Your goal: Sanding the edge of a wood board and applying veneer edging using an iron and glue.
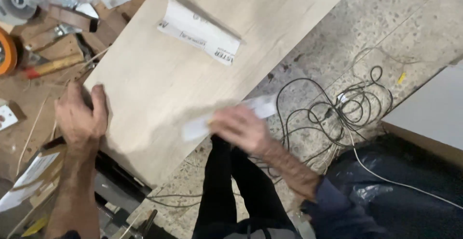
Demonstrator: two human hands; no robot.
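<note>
One board (193, 75) is seen, pale wood with a faint grain, long and flat, lying slanted under both hands. Two sheets of sandpaper are counted. The first sheet (200, 31) is curled, white on its back with dark print, and it rests on the board well above the right hand (238, 128). The second sheet (255, 109) is white and blurred; it is held under the right hand, which is pressed flat on it at the near edge of the board, with the fingers bent over the paper. The left hand (79, 116) is laid on the left edge of the board, fingers spread and curled over the edge, so the board is gripped there. One hammer (53, 65) with a wooden handle is seen above the left hand, and one orange roll of tape (7, 51) is beside it. One tangle of black cable (347, 106) lies on the speckled floor, to the right of the right hand.
</note>
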